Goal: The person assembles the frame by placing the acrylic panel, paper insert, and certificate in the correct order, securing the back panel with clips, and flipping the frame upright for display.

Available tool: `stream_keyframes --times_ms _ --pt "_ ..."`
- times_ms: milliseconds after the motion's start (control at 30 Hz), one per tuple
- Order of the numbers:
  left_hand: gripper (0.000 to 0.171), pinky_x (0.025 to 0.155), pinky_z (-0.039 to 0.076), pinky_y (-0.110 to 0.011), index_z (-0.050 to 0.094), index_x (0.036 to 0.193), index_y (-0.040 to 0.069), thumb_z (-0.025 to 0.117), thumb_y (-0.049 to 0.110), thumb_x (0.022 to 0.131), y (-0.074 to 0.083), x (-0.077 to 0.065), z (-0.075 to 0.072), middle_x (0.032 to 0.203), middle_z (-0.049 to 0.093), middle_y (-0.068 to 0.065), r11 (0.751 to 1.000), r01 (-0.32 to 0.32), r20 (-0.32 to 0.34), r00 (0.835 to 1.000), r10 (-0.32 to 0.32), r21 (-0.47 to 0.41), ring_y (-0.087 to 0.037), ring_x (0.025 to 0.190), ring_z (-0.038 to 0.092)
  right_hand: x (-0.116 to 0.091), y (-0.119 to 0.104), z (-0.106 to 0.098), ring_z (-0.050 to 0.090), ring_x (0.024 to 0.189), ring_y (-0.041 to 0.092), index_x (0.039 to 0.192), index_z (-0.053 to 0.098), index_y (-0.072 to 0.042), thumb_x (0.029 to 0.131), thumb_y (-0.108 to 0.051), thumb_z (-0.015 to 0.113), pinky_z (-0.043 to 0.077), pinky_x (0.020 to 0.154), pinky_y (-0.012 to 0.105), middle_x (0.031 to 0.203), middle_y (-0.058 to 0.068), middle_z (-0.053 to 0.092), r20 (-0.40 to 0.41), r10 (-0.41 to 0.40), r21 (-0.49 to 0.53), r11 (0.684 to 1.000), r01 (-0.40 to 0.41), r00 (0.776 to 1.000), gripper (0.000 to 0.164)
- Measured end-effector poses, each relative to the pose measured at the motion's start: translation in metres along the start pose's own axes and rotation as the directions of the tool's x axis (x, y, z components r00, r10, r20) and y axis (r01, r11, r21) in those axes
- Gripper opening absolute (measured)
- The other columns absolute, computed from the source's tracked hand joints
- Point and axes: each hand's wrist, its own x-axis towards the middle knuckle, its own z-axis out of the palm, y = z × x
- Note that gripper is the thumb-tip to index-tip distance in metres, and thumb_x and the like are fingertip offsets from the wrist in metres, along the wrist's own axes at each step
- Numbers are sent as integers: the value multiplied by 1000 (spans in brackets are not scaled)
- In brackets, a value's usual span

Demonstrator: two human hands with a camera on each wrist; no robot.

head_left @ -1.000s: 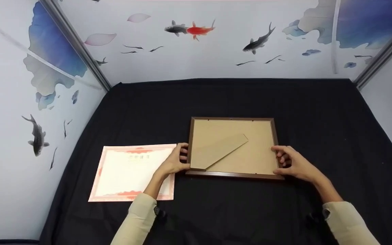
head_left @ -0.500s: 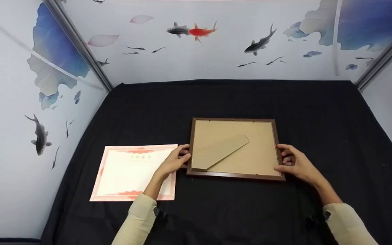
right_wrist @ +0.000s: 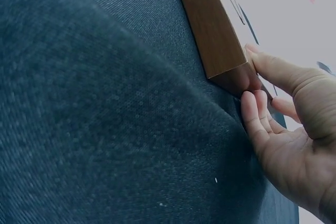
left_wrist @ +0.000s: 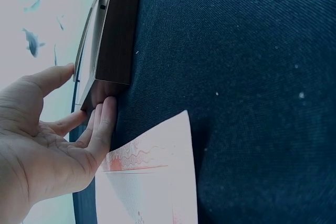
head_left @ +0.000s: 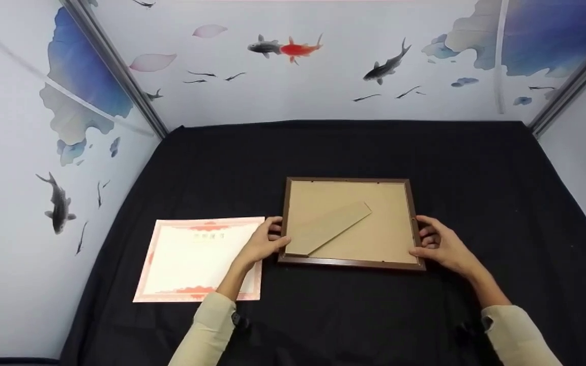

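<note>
A brown wooden picture frame (head_left: 349,263) lies face down on the black cloth, its tan backing board (head_left: 389,223) facing up. A folded stand leg (head_left: 331,230) slants across that board. My left hand (head_left: 261,246) holds the frame's left side, thumb on top of the back and fingers against the outer side. On the opposite side my right hand (head_left: 444,249) holds the edge near the lower corner, thumb at the top rim. Both wrist views show fingertips touching the frame's side wall (left_wrist: 116,35). A certificate (head_left: 191,267) with a red-patterned border lies left, partly under my left forearm.
Black cloth (head_left: 344,320) covers the table around the frame. White panels (head_left: 293,91) printed with fish and lotus leaves enclose the back and both sides, joined by metal posts (head_left: 115,71).
My left thumb lifted off the frame's edge half a second ago and now lies on it again. My right hand has shifted slightly outward along its edge. The frame has barely moved.
</note>
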Motion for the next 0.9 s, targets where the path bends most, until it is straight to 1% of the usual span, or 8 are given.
stream_keyframes --times_ms 167,400,600,733,800,900 --pt "63 82 57 -43 41 147 -6 72 10 94 2 1 0 131 51 -27 1000 -18 0 1000 18 11 -39 111 59 0 -1 -1 58 91 30 150 38 6 82 -5 85 52 74 20 114 23 55 -9 -8 2 1000 8 1000 84" --pt "62 80 58 -43 43 145 -8 73 6 92 4 1 0 128 53 -28 999 -35 -14 999 35 28 -42 109 61 3 -3 -1 56 91 28 149 40 6 82 -8 86 51 75 19 112 22 54 -12 2 -9 1000 -2 1000 83" --pt "63 80 58 -43 42 146 -9 73 7 93 3 0 0 130 52 -29 1000 -25 -11 1000 25 13 -42 109 60 1 -3 0 57 92 29 151 38 5 83 -9 86 52 75 20 114 23 53 -5 25 10 1000 -25 1000 85" --pt "63 81 58 -45 40 146 -11 71 6 94 3 0 0 131 51 -32 1000 -25 -12 1000 25 14 -44 111 59 1 -2 0 57 93 31 151 38 5 83 -10 86 52 76 20 114 23 54 -10 26 14 1000 -26 1000 84" --pt "63 81 57 -46 39 146 -13 70 4 94 6 -1 0 132 50 -34 1000 -23 -6 1000 23 16 -47 112 58 0 -1 1 57 94 31 150 38 5 84 -10 85 51 77 20 114 23 54 -14 27 9 1000 -27 1000 83" --pt "61 83 57 -46 38 145 -15 68 2 95 21 -9 -1 132 49 -37 1000 -17 13 1000 17 15 -49 113 57 -2 1 2 58 94 30 150 39 6 85 -10 84 51 77 20 113 22 55 -13 27 -2 1000 -27 1000 81"
